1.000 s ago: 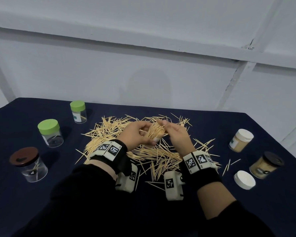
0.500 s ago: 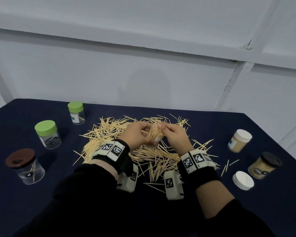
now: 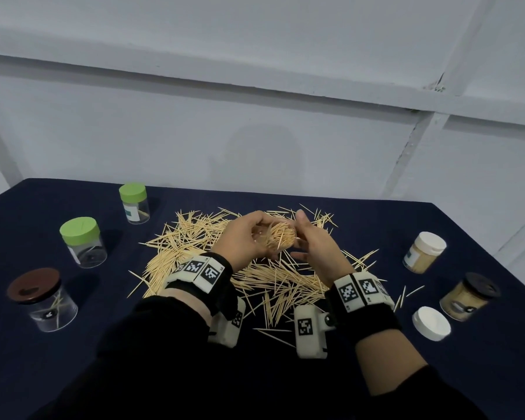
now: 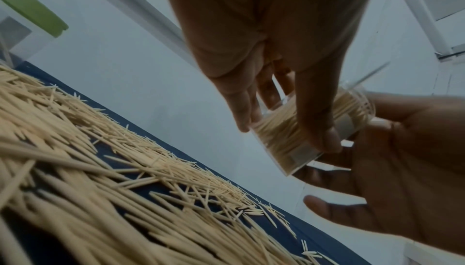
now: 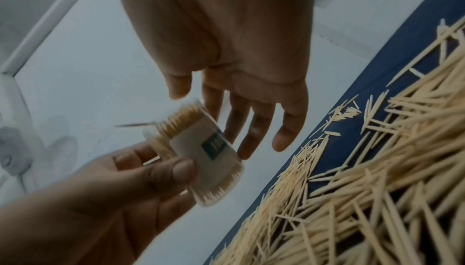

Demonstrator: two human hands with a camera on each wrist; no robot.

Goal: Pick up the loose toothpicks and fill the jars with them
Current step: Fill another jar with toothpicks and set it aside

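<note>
One clear jar (image 3: 281, 237), crammed with toothpicks and tipped on its side, sits above the loose toothpicks (image 3: 225, 268). Left hand (image 3: 246, 237) wraps thumb and fingers round it; right hand (image 3: 315, 253) is spread, fingers straight beside the jar's open mouth. Below, a dark blue tablecloth (image 3: 361, 216); behind, a pale wall (image 3: 255, 116).

Six jars: one open, packed jar (image 3: 281, 237) held above the toothpick pile (image 3: 234, 268); three lidded jars left of the pile, two green-lidded (image 3: 82, 242) (image 3: 134, 203), one brown-lidded (image 3: 43, 300); two lidded jars right of it (image 3: 423, 251) (image 3: 464, 297). One loose white lid (image 3: 431, 322). Two hands (image 3: 246, 237) (image 3: 315, 247). Toothpicks too many to count.
</note>
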